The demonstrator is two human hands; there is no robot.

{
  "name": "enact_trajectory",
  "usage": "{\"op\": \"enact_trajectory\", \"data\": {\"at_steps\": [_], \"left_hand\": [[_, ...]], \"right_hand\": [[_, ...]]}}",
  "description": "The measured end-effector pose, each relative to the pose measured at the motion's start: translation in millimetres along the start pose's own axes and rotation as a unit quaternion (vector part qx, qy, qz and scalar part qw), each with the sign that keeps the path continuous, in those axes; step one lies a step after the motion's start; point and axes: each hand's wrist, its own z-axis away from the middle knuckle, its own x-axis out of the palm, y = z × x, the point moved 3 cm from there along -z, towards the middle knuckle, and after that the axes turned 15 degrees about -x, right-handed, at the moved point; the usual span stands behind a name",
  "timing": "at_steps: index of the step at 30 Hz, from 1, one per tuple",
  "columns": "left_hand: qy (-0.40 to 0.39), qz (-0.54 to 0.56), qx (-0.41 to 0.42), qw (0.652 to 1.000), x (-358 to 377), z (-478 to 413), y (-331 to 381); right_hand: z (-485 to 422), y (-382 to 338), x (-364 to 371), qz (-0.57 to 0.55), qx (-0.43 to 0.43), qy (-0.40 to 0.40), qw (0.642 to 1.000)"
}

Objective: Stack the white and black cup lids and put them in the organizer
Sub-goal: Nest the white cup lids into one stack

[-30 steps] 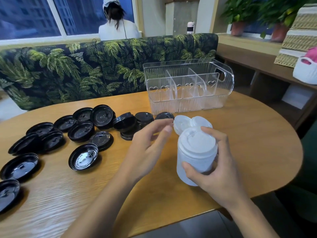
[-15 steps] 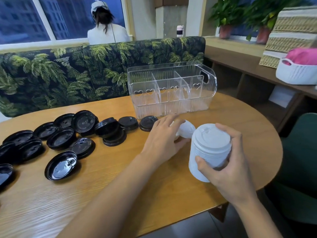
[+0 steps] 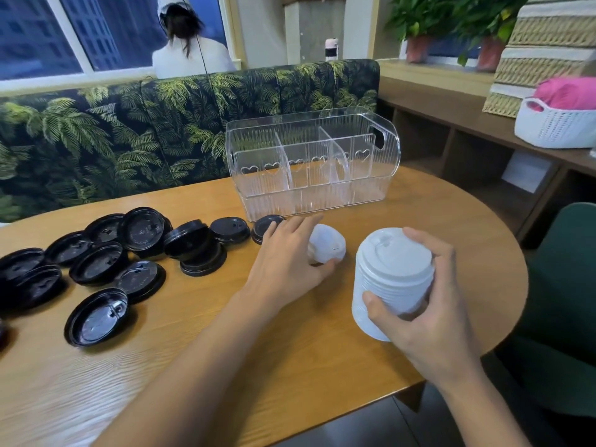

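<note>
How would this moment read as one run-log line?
right hand: grips white lid stack | left hand: touches loose white lid on table | black lids: scattered | organizer: no lids inside

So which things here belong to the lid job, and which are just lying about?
Job: white lid stack, held by right hand; loose white lid by left hand; scattered black lids; clear organizer.
Lying about: white basket, potted plants.
</note>
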Motion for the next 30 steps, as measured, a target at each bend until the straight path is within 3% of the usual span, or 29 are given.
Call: {"op": "enact_trajectory", "data": {"at_steps": [8, 13, 17, 20, 25, 30], "left_hand": [[0.019, 0.048, -0.017, 0.999, -29.8, 29.5, -36.0], [0.052, 0.160, -0.005, 0.986, -57.8, 50.9, -46.4], [0.005, 0.327, -0.020, 0.945, -76.5, 70.7, -46.5], [-0.055, 0.393, -0.009, 0.918, -86.5, 83.7, -38.3], [-0.094, 0.432, 0.027, 0.897, -85.8, 96.5, -33.2], [-0.099, 0.395, 0.039, 0.913, -88.1, 95.9, -34.2]], "right_hand": [[1.1, -8.1, 12.9, -0.023, 0.005, -0.019, 1.000], [0.3, -15.9, 23.2, -0.028, 0.000, -0.031, 0.999], [-0.9, -21.5, 32.1, -0.048, 0.013, -0.028, 0.998], [-1.0, -26.9, 39.3, -0.050, 0.008, -0.030, 0.998], [0.0, -35.0, 53.5, -0.075, -0.001, -0.049, 0.996], [0.8, -46.1, 69.3, -0.104, 0.002, -0.062, 0.993]]}}
